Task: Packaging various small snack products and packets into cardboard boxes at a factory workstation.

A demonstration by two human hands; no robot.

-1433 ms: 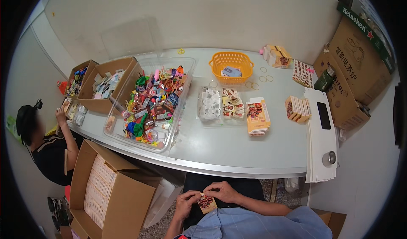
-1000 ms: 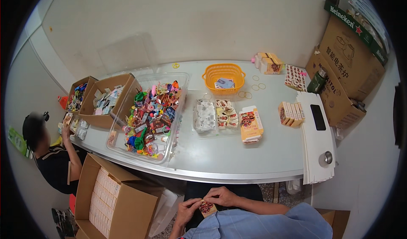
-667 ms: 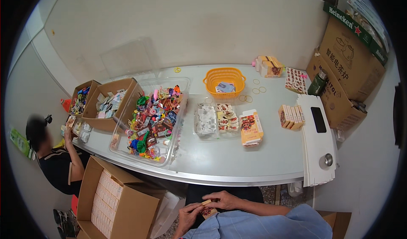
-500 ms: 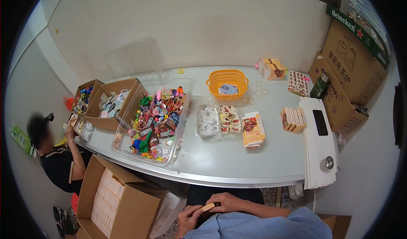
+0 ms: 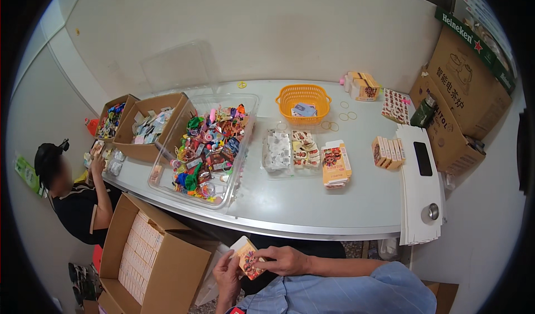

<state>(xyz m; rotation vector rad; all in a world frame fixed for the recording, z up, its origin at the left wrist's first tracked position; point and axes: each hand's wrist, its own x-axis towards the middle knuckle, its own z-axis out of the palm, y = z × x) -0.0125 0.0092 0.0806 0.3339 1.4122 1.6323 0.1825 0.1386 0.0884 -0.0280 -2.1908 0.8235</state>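
Observation:
Over my lap, in front of the table edge, I hold a small cream-and-orange printed carton point(image 5: 243, 251) with a white flap sticking out at its upper end. My left hand point(image 5: 225, 274) grips its left side. My right hand point(image 5: 287, 261) is closed at the carton's right side, its fingers against the printed face. Whether the carton holds anything cannot be seen. A stack of flat cartons point(image 5: 336, 169) in the same print lies on the table ahead, beside a clear tray holding white packets point(image 5: 277, 149) and printed cards point(image 5: 305, 148).
Left of me stands a large cardboard box point(image 5: 178, 258) packed with small cartons. On the table are a clear bin point(image 5: 228, 194) of colourful trinkets, an orange basket point(image 5: 304, 95), standing cartons point(image 5: 388, 152), a phone point(image 5: 423, 159) and a metal cup point(image 5: 430, 212). Another person point(image 5: 78, 208) works at far left.
The carton has turned from edge-on to showing its printed face, its white flap now visible. Both hands have come up slightly and left. The view has shifted a little.

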